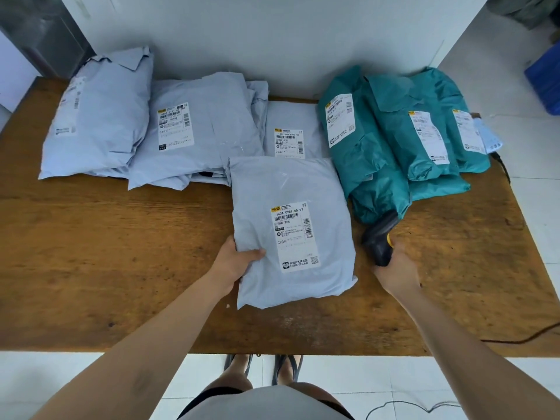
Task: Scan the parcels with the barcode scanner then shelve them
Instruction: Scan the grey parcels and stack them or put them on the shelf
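Note:
A pale grey parcel (291,189) lies label-up in the middle of the wooden table (121,253). My left hand (235,262) grips its lower left edge, thumb on top. To its right my right hand (394,268) holds the black barcode scanner (380,237) by its handle, the head pointing up toward the teal parcels. Behind lie more grey parcels: one at far left (100,116), one (206,137) beside it, and a flat one (291,128) at the wall. Several teal parcels (391,140) are stacked at the back right.
A white wall stands right behind the parcels. A black cable (515,339) runs off the table's right front corner to the tiled floor. A blue crate (545,83) sits on the floor at far right. Bare wood shows left of the held parcel.

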{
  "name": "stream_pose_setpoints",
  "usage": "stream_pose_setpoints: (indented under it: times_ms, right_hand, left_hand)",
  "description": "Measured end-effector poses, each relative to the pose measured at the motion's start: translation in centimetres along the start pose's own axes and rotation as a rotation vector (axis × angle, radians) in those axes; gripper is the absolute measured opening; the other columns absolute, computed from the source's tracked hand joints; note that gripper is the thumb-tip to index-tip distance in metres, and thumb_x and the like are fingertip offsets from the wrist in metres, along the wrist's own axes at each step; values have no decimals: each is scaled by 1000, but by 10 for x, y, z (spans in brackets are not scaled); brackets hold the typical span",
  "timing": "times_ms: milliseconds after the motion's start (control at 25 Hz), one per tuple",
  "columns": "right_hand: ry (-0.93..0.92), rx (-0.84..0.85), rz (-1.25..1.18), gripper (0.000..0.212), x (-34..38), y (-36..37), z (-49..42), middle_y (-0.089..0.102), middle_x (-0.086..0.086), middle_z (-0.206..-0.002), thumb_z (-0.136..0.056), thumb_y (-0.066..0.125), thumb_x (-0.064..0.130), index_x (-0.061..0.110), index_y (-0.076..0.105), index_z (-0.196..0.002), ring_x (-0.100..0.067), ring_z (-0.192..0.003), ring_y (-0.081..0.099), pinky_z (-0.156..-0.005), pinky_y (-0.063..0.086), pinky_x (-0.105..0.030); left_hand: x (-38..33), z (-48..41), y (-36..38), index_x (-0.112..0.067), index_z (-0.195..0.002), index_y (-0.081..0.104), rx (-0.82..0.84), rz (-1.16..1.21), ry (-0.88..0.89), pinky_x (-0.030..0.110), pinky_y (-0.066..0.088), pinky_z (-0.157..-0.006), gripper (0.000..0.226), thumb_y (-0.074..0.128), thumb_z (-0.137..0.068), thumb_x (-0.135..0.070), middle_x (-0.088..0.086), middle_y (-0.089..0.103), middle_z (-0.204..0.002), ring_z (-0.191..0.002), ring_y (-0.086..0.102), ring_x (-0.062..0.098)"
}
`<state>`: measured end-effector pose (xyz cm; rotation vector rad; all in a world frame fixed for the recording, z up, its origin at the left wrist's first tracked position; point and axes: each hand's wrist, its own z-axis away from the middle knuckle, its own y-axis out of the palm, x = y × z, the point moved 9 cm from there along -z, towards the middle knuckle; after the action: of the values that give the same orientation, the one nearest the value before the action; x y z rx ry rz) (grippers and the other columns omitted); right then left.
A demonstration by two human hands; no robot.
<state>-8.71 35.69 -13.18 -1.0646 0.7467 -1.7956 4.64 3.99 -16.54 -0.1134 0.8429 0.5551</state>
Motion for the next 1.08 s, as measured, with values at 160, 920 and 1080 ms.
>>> stream_pose_setpoints:
  times_ms: [160, 920, 1080]
  right_hand:
    - [65, 6, 55, 65, -2, 10, -6, 55, -24, -124, -83, 64, 14, 4, 33, -139, -43, -112, 52, -86, 49, -46]
    - [74, 151, -1150, 63, 101, -25, 54, 70, -8, -111, -63, 89, 18, 7, 59, -118, -28, -99, 67, -79, 56, -40]
    - [-64, -47, -1267, 56, 57, -110, 77, 72, -4, -110, -65, 87, 16, 14, 61, -114, -22, -96, 70, -78, 59, -37]
  left_hand:
    - [-7, -6, -14, -12, -122, 54, 37, -23, -24, 39, 53, -86, 55, 76, -73, -3, 6, 68, -113, -101, 65, 24]
    - [-100, 34, 33, -16, -129, 52, 209, 22, 229, 45, 53, -89, 56, 64, -80, 9, 6, 68, -118, -106, 66, 26]
    - [-145, 63, 113, -17, -132, 51, 324, -25, 377, 51, 46, -98, 62, 69, -76, 4, 6, 64, -125, -112, 62, 28]
